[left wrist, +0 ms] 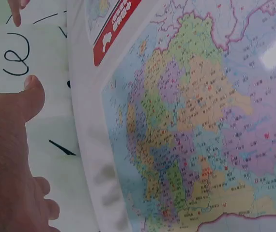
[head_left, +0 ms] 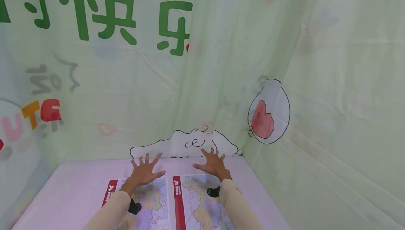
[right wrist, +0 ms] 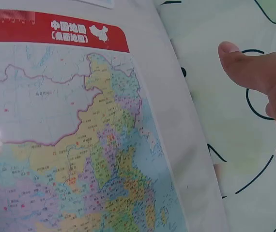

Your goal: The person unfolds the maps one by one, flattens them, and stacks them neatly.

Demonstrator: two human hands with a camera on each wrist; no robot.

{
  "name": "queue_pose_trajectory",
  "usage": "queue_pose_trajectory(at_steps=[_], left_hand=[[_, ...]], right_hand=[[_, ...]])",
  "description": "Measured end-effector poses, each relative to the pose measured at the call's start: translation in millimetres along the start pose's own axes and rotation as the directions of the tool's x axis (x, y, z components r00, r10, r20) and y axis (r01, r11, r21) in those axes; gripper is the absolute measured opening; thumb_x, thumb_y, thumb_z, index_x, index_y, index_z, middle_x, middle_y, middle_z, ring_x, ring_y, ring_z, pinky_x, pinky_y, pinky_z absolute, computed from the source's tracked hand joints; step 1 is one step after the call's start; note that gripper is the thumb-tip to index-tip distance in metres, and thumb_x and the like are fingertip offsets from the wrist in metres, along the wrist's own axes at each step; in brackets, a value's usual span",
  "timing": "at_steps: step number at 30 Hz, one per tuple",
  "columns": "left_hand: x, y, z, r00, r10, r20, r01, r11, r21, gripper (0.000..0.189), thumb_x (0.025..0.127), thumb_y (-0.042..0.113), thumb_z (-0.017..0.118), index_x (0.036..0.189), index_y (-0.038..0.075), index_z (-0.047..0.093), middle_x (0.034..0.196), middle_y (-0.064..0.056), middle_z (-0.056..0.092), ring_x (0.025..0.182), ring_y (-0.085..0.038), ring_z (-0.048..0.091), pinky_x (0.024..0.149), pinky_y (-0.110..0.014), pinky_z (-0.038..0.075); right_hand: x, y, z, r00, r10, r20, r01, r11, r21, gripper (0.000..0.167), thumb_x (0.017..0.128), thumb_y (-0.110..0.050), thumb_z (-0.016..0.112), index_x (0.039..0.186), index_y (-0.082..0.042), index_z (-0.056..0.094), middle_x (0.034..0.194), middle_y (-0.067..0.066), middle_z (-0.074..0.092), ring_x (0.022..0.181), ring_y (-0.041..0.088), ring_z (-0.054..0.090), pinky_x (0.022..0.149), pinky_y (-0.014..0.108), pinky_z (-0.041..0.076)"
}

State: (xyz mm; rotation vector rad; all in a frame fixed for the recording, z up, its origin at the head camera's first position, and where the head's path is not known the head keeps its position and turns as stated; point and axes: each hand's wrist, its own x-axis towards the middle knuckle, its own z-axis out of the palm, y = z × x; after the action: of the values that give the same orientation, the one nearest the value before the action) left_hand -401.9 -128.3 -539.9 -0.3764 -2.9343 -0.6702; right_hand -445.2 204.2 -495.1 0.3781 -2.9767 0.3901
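Both hands are held out above the far part of a table, fingers spread and holding nothing. My left hand (head_left: 143, 171) is over the far end of a map sheet (head_left: 159, 195) with a red border strip. Above a second map sheet (head_left: 197, 202), also edged with a red strip, is my right hand (head_left: 214, 163). In the left wrist view the thumb (left wrist: 34, 94) points across the drawn curtain, beside the coloured map (left wrist: 191, 121). The right wrist view shows the right thumb (right wrist: 247, 65) extended, with a map (right wrist: 104, 140) lying flat below.
The pale table (head_left: 79, 177) meets a light curtain (head_left: 152, 100) at its far edge. Green characters (head_left: 114, 10) and a line-drawn cloud shape (head_left: 164, 147) are printed on it. A second curtain side (head_left: 341, 117) runs along the right. Dark wrist cameras (head_left: 135, 207) sit under the wrists.
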Motion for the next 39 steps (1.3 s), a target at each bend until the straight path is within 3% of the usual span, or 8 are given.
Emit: queue_pose_trajectory(at_steps=[6, 9, 13, 18, 23, 28, 35, 39], left_hand=[[6.3, 6.1, 17.7, 1.000, 0.012, -0.009, -0.012, 1.000, -0.028, 0.091, 0.101, 0.060, 0.065, 0.174, 0.020, 0.027, 0.170, -0.045, 0.026, 0.153, -0.075, 0.026, 0.116, -0.096, 0.010], [8.0, 10.7, 22.7, 0.999, 0.038, -0.027, -0.038, 0.999, -0.028, 0.090, 0.102, 0.058, 0.066, 0.173, 0.018, 0.029, 0.169, -0.045, 0.028, 0.153, -0.074, 0.026, 0.116, -0.096, 0.013], [10.0, 22.8, 26.9, 0.995, 0.073, -0.064, -0.077, 0.995, -0.056, 0.084, 0.104, 0.042, 0.069, 0.171, 0.010, 0.032, 0.165, -0.047, 0.033, 0.153, -0.072, 0.029, 0.118, -0.092, 0.020], [11.8, 39.4, 31.5, 0.996, 0.046, -0.074, -0.055, 0.991, -0.122, 0.063, 0.106, 0.020, 0.066, 0.162, 0.001, 0.045, 0.162, -0.039, 0.046, 0.154, -0.059, 0.041, 0.124, -0.078, 0.032], [17.3, 47.0, 38.3, 0.979, 0.056, -0.194, -0.080, 0.990, -0.118, 0.032, 0.104, 0.010, 0.068, 0.135, 0.002, 0.070, 0.130, -0.021, 0.076, 0.115, -0.040, 0.073, 0.101, -0.060, 0.058], [22.2, 49.9, 42.1, 0.952, 0.083, -0.295, -0.116, 0.989, -0.096, 0.020, 0.098, 0.002, 0.069, 0.116, 0.001, 0.077, 0.109, -0.018, 0.082, 0.088, -0.031, 0.074, 0.084, -0.052, 0.061], [23.0, 52.3, 47.4, 0.990, 0.015, -0.141, -0.048, 0.971, -0.234, 0.029, 0.098, -0.002, 0.064, 0.127, -0.005, 0.070, 0.112, -0.021, 0.077, 0.100, -0.035, 0.073, 0.093, -0.056, 0.061], [22.4, 50.5, 54.0, 0.998, -0.008, -0.070, -0.012, 0.959, -0.283, 0.035, 0.097, -0.003, 0.061, 0.131, -0.007, 0.066, 0.114, -0.023, 0.075, 0.111, -0.042, 0.072, 0.100, -0.060, 0.058]], right_hand=[[-6.1, 10, -1, 1.000, 0.010, -0.012, -0.010, 1.000, 0.017, 0.090, 0.092, -0.066, 0.073, 0.161, -0.011, 0.054, 0.163, 0.036, 0.048, 0.152, 0.061, 0.044, 0.120, 0.089, 0.025], [-10.6, 15, -2, 0.999, 0.008, -0.036, -0.008, 1.000, 0.006, 0.080, 0.094, -0.060, 0.074, 0.154, -0.009, 0.061, 0.154, 0.029, 0.061, 0.144, 0.054, 0.055, 0.118, 0.083, 0.036], [-19.0, 23, -6, 0.992, 0.036, -0.120, -0.035, 0.999, 0.013, 0.053, 0.098, -0.044, 0.078, 0.137, -0.009, 0.075, 0.130, 0.017, 0.077, 0.120, 0.045, 0.071, 0.104, 0.067, 0.054], [-27.6, 36, -5, 0.963, 0.106, -0.246, -0.107, 0.994, 0.008, 0.029, 0.099, -0.029, 0.079, 0.116, -0.006, 0.081, 0.109, 0.013, 0.081, 0.098, 0.039, 0.075, 0.089, 0.060, 0.059], [-36.8, 58, -2, 0.935, 0.152, -0.321, -0.155, 0.988, 0.017, 0.025, 0.097, -0.026, 0.081, 0.103, -0.002, 0.082, 0.099, 0.015, 0.083, 0.086, 0.039, 0.078, 0.078, 0.057, 0.063], [-45.5, 83, 8, 0.930, 0.258, -0.263, -0.259, 0.965, 0.033, 0.028, 0.093, -0.027, 0.081, 0.092, 0.000, 0.074, 0.088, 0.015, 0.077, 0.081, 0.039, 0.074, 0.075, 0.056, 0.061], [-59.6, 91, 12, 0.902, 0.420, -0.101, -0.412, 0.907, 0.090, 0.033, 0.087, -0.025, 0.082, 0.094, 0.002, 0.063, 0.085, 0.016, 0.068, 0.079, 0.035, 0.068, 0.078, 0.056, 0.059], [-65.8, 88, 16, 0.885, 0.462, -0.067, -0.452, 0.884, 0.120, 0.036, 0.086, -0.023, 0.084, 0.098, 0.004, 0.064, 0.086, 0.016, 0.068, 0.077, 0.031, 0.064, 0.076, 0.052, 0.058]])
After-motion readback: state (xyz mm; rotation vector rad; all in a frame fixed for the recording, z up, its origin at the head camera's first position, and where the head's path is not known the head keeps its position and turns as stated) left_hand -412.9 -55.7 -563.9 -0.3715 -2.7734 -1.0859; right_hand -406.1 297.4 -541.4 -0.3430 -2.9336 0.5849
